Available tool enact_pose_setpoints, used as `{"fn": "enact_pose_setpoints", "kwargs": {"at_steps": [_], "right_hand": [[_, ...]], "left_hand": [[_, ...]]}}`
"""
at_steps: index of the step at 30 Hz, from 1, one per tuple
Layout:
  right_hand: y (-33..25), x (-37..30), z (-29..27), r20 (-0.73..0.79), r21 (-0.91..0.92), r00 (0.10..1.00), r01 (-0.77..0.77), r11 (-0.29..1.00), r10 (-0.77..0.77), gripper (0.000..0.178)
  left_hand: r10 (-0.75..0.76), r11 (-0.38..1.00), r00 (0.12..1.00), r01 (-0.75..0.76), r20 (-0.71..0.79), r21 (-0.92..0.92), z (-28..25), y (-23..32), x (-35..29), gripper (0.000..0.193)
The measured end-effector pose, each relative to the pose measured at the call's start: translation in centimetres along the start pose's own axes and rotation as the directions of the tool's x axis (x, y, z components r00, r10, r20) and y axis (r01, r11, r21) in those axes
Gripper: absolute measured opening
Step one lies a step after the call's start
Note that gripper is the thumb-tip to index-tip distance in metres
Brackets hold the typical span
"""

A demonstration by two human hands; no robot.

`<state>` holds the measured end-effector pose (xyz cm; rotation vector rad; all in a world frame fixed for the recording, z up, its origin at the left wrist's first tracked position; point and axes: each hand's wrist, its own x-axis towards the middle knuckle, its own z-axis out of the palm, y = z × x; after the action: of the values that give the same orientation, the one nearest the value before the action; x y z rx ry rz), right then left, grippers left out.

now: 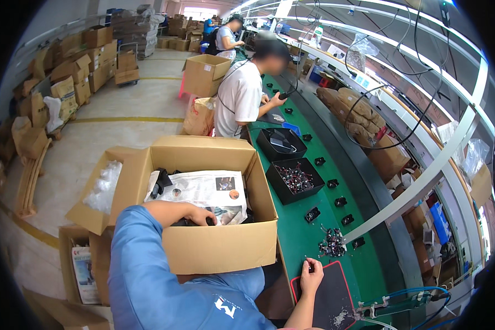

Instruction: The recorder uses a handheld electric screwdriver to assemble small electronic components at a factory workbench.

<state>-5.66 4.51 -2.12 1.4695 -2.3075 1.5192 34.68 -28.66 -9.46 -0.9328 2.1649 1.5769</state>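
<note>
My left hand [202,215] reaches down into a large open cardboard box [220,247]. Its fingers curl over a black part beside a sheet of newspaper [203,190]; the fingertips are partly hidden. Another black piece [160,183] lies at the newspaper's far left corner. My right hand [312,278] is closed over the green bench, at the edge of a dark mat with a red border [335,280]. Whatever its fingers pinch is too small to name. Just beyond it sits a pile of small black parts with wires [332,243].
Black housings [312,214] stand spaced along the green bench [294,242]. A black bin of wired parts [296,181] and another black bin [280,144] sit past the box. A co-worker [242,93] is farther up. A white metal post [412,192] slants over the bench.
</note>
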Motion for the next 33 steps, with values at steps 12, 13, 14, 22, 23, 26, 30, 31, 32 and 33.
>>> {"fn": "enact_pose_setpoints", "kwargs": {"at_steps": [12, 13, 14, 22, 23, 26, 30, 31, 32, 33], "right_hand": [[-0.4, 0.4, 0.1, 0.012, 0.015, 1.0, 0.022, 1.0, -0.022, 0.01], [-0.6, 0.4, 0.2, 0.011, 0.016, 1.0, 0.008, 1.0, -0.008, 0.01], [-0.9, 0.5, 0.1, 0.017, 0.036, 1.0, -0.017, 0.999, 0.016, 0.01], [-1.7, 0.2, -0.6, 0.058, 0.067, 0.992, -0.119, 0.991, 0.115, 0.01], [-1.5, 0.1, -0.5, 0.059, 0.07, 0.991, -0.125, 0.99, 0.121, 0.01], [-1.3, 0.0, -0.7, 0.028, 0.07, 0.998, -0.056, 0.996, 0.054, 0.01], [-1.4, 0.2, -0.6, 0.031, 0.063, 0.998, -0.062, 0.996, 0.06, 0.009], [-1.3, 0.2, -0.7, -0.013, 0.071, 0.999, 0.044, 0.996, -0.043, 0.009], [-1.6, 0.3, -0.7, 0.009, 0.087, 1.0, 0.019, 0.996, -0.02, 0.009], [-2.1, 0.6, -0.6, 0.023, 0.097, 1.0, -0.007, 0.995, 0.004, 0.009]], "left_hand": [[-0.096, 0.661, 0.982, -0.058, -0.161, -0.748, -0.7, 4.6, -6.4, 0.07], [-0.091, 0.643, 0.981, -0.074, -0.172, -0.763, -0.7, 5.0, -6.8, 0.072], [-0.086, 0.645, 0.981, -0.078, -0.173, -0.76, -0.6, 6.3, -7.6, 0.073], [0.056, 0.925, 0.816, -0.26, -0.576, -0.279, 1.5, 6.7, -9.4, 0.068], [-0.022, 0.862, 0.799, -0.289, -0.601, -0.416, 1.9, 6.7, -9.5, 0.067], [-0.213, 0.654, 0.779, -0.335, -0.59, -0.678, 2.4, 6.6, -9.8, 0.066], [-0.199, 0.586, 0.794, -0.373, -0.574, -0.719, 0.6, 9.2, -7.3, 0.068], [-0.138, 0.613, 0.791, -0.404, -0.596, -0.679, -0.2, 11.0, -6.5, 0.068], [-0.12, 0.642, 0.749, -0.442, -0.651, -0.627, -0.6, 12.9, -6.2, 0.067], [0.023, 0.685, 0.727, -0.512, -0.686, -0.519, -1.6, 14.7, -4.9, 0.068]]}}
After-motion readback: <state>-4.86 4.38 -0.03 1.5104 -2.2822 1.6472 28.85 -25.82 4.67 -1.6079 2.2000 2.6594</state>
